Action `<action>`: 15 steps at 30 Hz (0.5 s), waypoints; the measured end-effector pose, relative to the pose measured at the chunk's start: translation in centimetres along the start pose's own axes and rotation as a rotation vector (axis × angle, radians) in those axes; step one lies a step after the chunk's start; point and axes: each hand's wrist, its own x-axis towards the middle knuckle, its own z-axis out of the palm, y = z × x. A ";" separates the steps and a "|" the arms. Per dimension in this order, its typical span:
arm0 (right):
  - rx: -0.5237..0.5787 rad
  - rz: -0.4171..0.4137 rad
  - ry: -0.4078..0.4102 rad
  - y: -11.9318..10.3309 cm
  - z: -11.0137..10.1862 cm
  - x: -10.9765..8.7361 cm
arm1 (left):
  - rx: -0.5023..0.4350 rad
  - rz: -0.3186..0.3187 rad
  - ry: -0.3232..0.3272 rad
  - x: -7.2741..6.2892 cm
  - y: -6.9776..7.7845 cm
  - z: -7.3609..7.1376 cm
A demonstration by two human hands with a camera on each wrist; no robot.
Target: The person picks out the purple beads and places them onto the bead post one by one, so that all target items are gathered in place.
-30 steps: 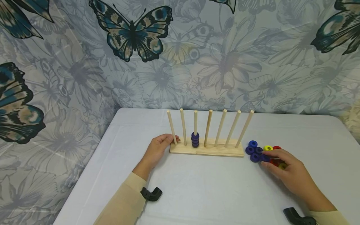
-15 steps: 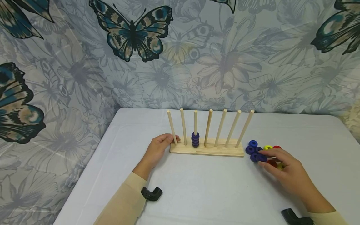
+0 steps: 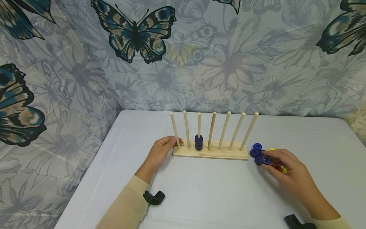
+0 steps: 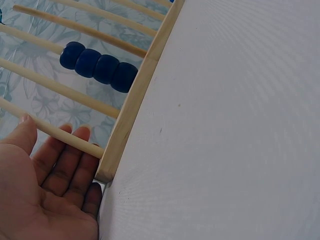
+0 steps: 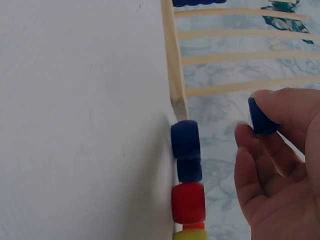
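Observation:
A wooden peg stand [image 3: 211, 153] with several upright dowels rests on the table, and a short stack of dark blue rings [image 3: 198, 142] is threaded on its third peg from the left. My left hand [image 3: 161, 148] holds the stand's left end, thumb by the outermost peg [image 4: 65, 135] and fingers behind it. To the right, my right hand [image 3: 294, 173] pinches one blue ring [image 5: 261, 118] between thumb and fingers. The right wrist view shows this ring raised above the tabletop.
Several loose blue rings [image 3: 254, 153] lie right of the stand. Beside them, a red ring [image 5: 189, 202] and a yellow ring [image 5: 192, 235] are partly hidden by my right hand in the head view. A white cloth covers the table [image 3: 211, 197]; butterfly-patterned fabric hangs behind.
My right hand has shifted slightly left and lifted a blue ring out of the pile, tilting its hole toward the head camera. The left hand and the stand stay put.

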 end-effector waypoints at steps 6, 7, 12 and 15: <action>0.026 0.003 0.006 -0.7 0.0 0.1 | 0.000 -0.002 0.001 0.0 0.1 0.0; 0.035 0.003 0.006 -0.8 0.1 0.2 | 0.000 -0.001 0.001 0.0 0.1 0.0; 0.048 -0.001 0.003 -1.4 0.1 0.3 | -0.009 0.002 -0.002 0.0 0.2 0.0; 0.030 0.000 0.005 -1.7 0.1 0.3 | -0.003 -0.002 0.000 0.0 0.3 0.0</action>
